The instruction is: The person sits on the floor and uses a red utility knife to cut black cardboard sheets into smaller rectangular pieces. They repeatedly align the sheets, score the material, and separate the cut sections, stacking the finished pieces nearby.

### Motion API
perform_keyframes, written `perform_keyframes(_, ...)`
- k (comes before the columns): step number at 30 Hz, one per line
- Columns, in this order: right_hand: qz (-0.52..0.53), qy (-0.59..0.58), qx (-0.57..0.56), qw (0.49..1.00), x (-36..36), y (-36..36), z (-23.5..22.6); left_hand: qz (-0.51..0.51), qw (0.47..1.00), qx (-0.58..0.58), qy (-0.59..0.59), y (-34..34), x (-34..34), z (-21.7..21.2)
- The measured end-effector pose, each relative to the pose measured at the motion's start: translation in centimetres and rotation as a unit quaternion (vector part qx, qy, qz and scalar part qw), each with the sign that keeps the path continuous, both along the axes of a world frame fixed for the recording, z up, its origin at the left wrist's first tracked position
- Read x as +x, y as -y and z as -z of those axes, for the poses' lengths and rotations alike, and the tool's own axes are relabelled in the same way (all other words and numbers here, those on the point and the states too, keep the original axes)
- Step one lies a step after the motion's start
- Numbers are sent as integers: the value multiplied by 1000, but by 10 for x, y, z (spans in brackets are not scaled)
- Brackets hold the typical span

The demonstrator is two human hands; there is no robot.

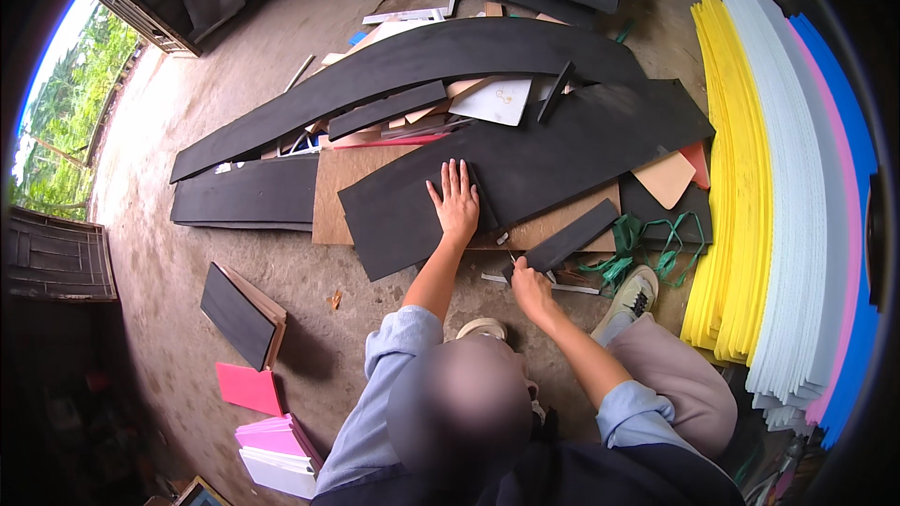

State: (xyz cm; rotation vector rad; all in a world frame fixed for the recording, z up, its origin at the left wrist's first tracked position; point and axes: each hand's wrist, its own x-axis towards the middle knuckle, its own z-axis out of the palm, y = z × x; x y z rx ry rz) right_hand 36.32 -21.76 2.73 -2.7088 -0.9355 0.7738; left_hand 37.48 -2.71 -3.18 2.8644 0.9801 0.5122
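A large black foam sheet (562,150) slants across the middle, over a brown board (339,192). My left hand (457,211) lies flat on a smaller black piece (398,232) at the sheet's left end, fingers spread. Just off the sheet's near edge, my right hand (533,289) is closed around a slim tool with a thin blade, seemingly a knife (512,258); its handle is hidden in my fingers. Close to its right side lies a narrow black strip (574,232), tilted over the brown board.
Stacked yellow sheets (736,178) and pale blue sheets (783,178) stand along the right. Green strapping (623,253) lies tangled by my shoe. Scraps and long black sheets (403,52) pile up beyond. Black-topped pieces (242,309) and pink pieces (250,388) rest on the floor at left.
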Motion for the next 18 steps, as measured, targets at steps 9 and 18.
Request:
perform_keyframes(9, 39, -8, 102, 994, 58, -9, -34, 141, 986, -92, -16, 12, -65, -38)
perform_keyframes(18, 79, 28, 203, 976, 119, -116, 25, 137, 985, -64, -79, -20, -54, -38)
